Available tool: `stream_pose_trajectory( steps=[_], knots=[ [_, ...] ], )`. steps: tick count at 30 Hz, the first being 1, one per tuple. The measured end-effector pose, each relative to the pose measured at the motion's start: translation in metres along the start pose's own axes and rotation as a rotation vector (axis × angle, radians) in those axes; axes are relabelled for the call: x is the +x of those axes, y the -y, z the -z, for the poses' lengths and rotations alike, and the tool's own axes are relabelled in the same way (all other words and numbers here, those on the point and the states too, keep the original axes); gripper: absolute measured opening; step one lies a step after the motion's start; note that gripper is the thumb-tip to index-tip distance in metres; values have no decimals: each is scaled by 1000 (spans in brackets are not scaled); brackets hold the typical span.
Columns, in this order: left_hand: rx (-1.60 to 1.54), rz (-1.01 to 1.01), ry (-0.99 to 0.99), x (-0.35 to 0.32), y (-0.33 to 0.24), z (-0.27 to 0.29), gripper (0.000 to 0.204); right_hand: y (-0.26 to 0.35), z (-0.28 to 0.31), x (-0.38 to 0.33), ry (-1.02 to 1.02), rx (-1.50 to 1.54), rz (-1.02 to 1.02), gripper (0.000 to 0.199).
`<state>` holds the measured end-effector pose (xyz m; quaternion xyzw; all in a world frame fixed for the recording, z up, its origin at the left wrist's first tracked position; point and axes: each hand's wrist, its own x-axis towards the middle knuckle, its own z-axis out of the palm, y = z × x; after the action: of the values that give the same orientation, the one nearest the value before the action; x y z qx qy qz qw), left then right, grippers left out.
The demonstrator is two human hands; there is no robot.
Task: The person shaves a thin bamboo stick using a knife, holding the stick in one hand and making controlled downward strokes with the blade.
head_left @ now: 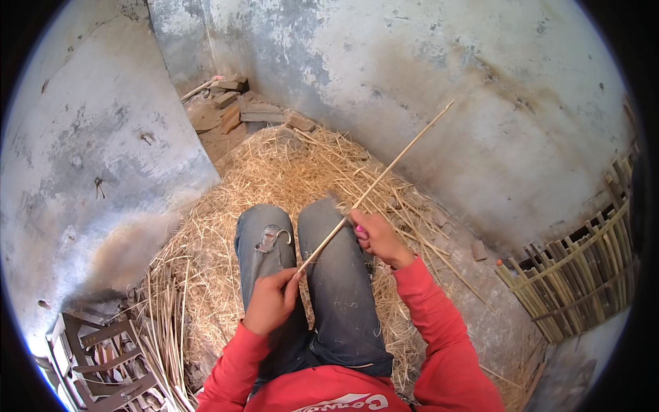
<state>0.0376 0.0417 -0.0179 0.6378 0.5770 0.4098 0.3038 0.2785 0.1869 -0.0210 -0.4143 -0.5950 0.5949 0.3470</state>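
A long, thin bamboo strip [405, 152] slants across my lap, from my left hand up to the far right. My left hand [271, 302] is closed round its near end, thumb on top, above my left thigh. Over the right knee my right hand [377, 238] is closed on a knife [333, 198], whose grey blade shows only in part beside the strip. A bit of pink, apparently its handle, shows between the fingers. The strip passes against this hand near the blade; exactly how they touch is hidden.
Pale shavings [288, 168] cover the floor round my legs. Long strips lie in a bundle [165, 323] at left and loosely at right. A slatted bamboo basket [583, 275] stands at right, a dark frame [103, 357] lower left. Bricks [261, 112] lie by the far wall.
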Motion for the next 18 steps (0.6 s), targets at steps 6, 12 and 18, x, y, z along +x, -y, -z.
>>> stream_pose_trajectory(
  steps=[6,12,18],
  knots=[
    [33,71,1,-29,-6,15,16,-7,9,-11,-168,365,-114,48],
    [7,124,14,-37,-2,17,16,20,-17,-11,-399,-354,338,35],
    [-23,201,114,-48,8,37,22,22,-1,-14,-291,-507,293,37]
  ],
)
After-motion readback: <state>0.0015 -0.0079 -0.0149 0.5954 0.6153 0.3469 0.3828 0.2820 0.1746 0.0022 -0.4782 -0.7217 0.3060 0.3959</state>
